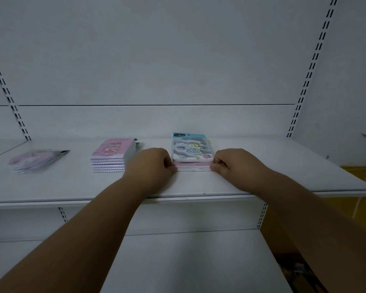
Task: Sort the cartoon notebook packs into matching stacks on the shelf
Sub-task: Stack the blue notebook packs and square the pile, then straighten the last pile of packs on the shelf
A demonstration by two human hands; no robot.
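Note:
Three stacks of cartoon notebook packs lie on the white shelf (199, 185). The middle-right stack (191, 152) has a grey-blue cartoon cover with a blue header card on top and pink and white packs beneath. My left hand (154, 163) presses against its left front corner. My right hand (230, 162) pinches its right front corner. Both hands have curled fingers touching the stack's edges. A pink spiral-bound stack (112, 154) sits to the left. Further left lies a loose pile of pale pink packs (33, 159) in clear wrap.
The white back panel (156, 70) rises behind the shelf, with slotted uprights (304, 85) at both sides. A lower white shelf (188, 261) sits below. To the right there is yellow floor (359, 172) and a white cable.

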